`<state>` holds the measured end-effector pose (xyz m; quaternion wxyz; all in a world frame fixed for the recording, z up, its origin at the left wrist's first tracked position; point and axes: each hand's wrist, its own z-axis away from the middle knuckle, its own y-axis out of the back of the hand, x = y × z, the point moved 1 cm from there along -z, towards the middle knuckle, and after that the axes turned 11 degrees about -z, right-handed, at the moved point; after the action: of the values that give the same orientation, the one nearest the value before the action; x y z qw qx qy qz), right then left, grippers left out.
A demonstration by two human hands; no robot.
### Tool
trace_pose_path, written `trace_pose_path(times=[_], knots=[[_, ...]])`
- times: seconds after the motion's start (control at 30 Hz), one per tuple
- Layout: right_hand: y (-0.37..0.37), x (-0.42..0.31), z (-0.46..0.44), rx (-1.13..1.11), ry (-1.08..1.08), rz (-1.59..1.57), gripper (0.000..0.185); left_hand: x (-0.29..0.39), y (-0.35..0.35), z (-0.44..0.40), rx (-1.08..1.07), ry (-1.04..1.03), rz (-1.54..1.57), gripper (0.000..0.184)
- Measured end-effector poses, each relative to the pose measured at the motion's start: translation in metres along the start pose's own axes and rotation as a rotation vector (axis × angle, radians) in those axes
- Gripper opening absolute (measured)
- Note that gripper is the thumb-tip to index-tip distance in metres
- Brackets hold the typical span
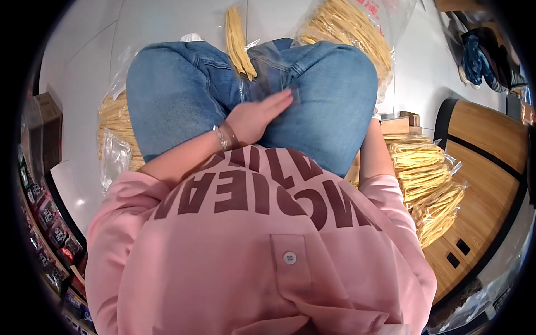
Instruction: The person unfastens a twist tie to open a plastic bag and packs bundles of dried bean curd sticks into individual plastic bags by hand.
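Observation:
My left hand (pixel 258 117) lies across my lap with its fingers stretched out, slightly blurred. Its fingertips reach the lower edge of a clear plastic bag (pixel 273 64) draped between my thighs. Beside that bag, a few long yellow dried tofu-skin sticks (pixel 237 44) rest near my left thigh. My right forearm (pixel 375 151) runs down past the outside of my right knee, which hides the hand. Beyond that knee lies a large clear bag of the same sticks (pixel 349 30).
Packed bundles of yellow sticks (pixel 427 184) are stacked on the right, beside a wooden cabinet (pixel 486 151). Another bagged pile (pixel 114 120) sits by my left knee. A cardboard box (pixel 44 134) and shelves of packets (pixel 53 229) stand at the left.

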<state>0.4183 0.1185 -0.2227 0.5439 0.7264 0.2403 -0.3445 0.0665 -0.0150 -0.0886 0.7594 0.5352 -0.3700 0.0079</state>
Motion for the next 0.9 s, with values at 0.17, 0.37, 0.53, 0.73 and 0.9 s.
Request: trace_pose_path(times=[0.17, 0.37, 0.53, 0.73, 0.9], knots=[[-0.006, 0.058, -0.06, 0.367, 0.063, 0.28, 0.055, -0.022, -0.019, -0.014, 0.095, -0.027, -0.087, 0.071], [-0.011, 0.046, -0.093, -0.038, -0.011, 0.383, 0.07, -0.025, -0.02, -0.028, 0.009, 0.095, -0.046, 0.063], [-0.007, 0.055, -0.13, -0.064, -0.171, 0.423, 0.079, -0.026, -0.022, -0.033, 0.008, 0.117, -0.038, 0.062], [-0.008, 0.071, -0.161, -0.299, -0.214, 0.551, 0.086, -0.028, -0.021, -0.036, 0.011, 0.127, -0.031, 0.061], [0.004, 0.05, -0.158, -0.434, -0.365, 0.767, 0.088, -0.026, -0.019, -0.039, 0.003, 0.138, -0.026, 0.061]])
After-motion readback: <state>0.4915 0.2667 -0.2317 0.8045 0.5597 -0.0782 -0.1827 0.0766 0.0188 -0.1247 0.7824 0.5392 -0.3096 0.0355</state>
